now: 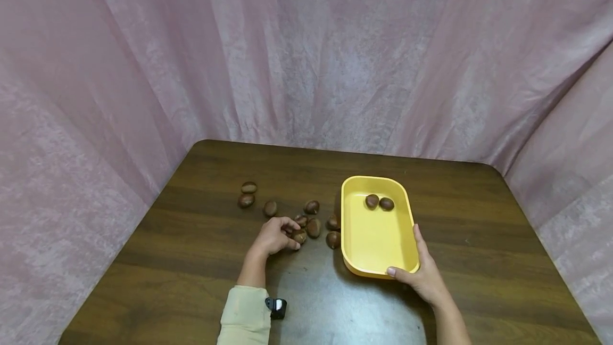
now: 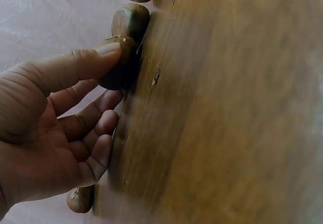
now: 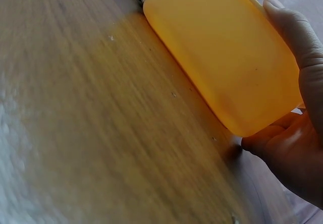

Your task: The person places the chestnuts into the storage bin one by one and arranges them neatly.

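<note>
Pink curtain behind worktop. Yellow tray on worktop, two chestnuts inside. Right hand: grip holds tray's near right corner. Left hand: grip narrow, pinching one chestnut in cluster left of tray. Three more chestnuts farther left.

The tray is smooth plastic, the chestnuts glossy, the wood-grain table shiny near, the far curtain velvety cloth.

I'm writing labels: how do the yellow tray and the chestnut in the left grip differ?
The tray is yellow, the chestnut brown. The tray is rectangular and open-topped; the chestnut, rounded. The tray dwarfs the chestnut. Both are held, by right grip and left grip respectively.
</note>
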Demonstrator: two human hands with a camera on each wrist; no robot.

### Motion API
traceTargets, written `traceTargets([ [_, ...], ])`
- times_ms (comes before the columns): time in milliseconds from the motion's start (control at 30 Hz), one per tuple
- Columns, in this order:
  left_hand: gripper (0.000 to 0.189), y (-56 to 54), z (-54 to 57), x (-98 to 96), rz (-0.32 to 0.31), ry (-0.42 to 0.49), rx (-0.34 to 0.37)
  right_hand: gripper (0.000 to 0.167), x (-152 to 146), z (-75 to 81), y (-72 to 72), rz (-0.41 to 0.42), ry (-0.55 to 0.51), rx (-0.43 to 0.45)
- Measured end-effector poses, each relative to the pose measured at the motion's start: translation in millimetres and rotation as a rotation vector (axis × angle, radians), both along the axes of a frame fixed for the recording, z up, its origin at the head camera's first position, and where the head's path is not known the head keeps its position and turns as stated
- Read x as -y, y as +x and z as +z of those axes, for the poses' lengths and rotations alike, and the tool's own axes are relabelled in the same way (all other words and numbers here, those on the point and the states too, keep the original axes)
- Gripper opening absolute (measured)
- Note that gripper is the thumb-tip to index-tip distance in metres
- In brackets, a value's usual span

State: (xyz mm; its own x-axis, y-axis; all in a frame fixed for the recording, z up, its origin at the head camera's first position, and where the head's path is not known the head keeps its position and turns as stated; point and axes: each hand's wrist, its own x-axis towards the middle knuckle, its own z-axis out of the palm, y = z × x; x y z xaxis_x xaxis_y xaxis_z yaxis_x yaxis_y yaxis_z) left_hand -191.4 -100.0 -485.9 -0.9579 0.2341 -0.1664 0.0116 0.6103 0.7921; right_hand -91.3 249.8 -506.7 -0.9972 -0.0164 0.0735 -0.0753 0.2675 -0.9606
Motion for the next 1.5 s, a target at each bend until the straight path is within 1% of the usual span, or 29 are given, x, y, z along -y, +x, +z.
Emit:
traceTargets([
  [167, 0.041, -0.3, -0.4, -1.8, -0.029, -0.01, -0.001, 0.116, 0.1, 0.2, -0.3, 0.006, -0.013, 0.005],
  [300, 0.038, -1.8, -0.4, -3.4, -0.05, -0.014, 0.004, 0.116, -1.2, 0.7, -0.3, 0.005, -0.014, 0.005],
  [433, 0.036, -2.1, 0.3, -3.8, -0.043, 0.011, 0.012, 0.115, -1.6, 1.2, -0.3, 0.007, -0.019, 0.003],
  [533, 0.037, -1.2, 2.8, -3.8, -0.03, 0.045, 0.002, 0.115, -1.2, 0.8, -0.6, 0.01, -0.012, -0.002],
  [667, 0.036, -0.8, 8.6, -6.0, -0.031, 0.113, -0.034, 0.115, -1.6, 0.4, -0.9, 0.005, 0.017, -0.01],
  [767, 0.035, -2.0, 12.4, -9.6, -0.055, 0.162, -0.057, 0.115, -2.3, 0.6, 0.0, 0.004, 0.031, -0.006],
  [867, 0.033, -4.2, 16.6, -14.9, -0.091, 0.207, -0.08, 0.116, -2.8, 0.4, 1.2, 0.001, 0.035, -0.004],
  [967, 0.036, -6.9, 22.8, -21.7, -0.122, 0.252, -0.095, 0.116, -2.8, -0.1, 1.4, -0.005, 0.026, -0.002],
  [1000, 0.037, -7.6, 25.4, -24.1, -0.13, 0.261, -0.098, 0.116, -2.5, -0.3, 1.3, -0.007, 0.025, -0.003],
  [1067, 0.038, -4.8, 39.8, -29.1, -0.151, 0.268, -0.099, 0.116, -2.0, -0.7, 0.7, -0.008, 0.026, -0.005],
  [1133, 0.038, -7.7, 43.0, -33.2, -0.173, 0.254, -0.118, 0.116, -1.3, -1.2, 0.1, -0.007, 0.027, -0.006],
  [1233, 0.036, -12.5, 44.7, -38.7, -0.204, 0.235, -0.151, 0.116, -0.4, -1.2, 0.2, -0.006, 0.026, -0.01],
  [1300, 0.036, -20.0, 35.5, -41.4, -0.212, 0.228, -0.169, 0.116, 0.1, -1.3, 0.2, -0.005, 0.022, -0.013],
  [1400, 0.037, -23.2, 37.4, -47.1, -0.213, 0.235, -0.157, 0.116, 0.6, -1.5, 0.5, -0.002, 0.022, -0.012],
  [1500, 0.037, -26.1, 40.6, -54.7, -0.199, 0.243, -0.127, 0.116, 0.3, -1.8, 0.8, -0.006, 0.018, -0.006],
])
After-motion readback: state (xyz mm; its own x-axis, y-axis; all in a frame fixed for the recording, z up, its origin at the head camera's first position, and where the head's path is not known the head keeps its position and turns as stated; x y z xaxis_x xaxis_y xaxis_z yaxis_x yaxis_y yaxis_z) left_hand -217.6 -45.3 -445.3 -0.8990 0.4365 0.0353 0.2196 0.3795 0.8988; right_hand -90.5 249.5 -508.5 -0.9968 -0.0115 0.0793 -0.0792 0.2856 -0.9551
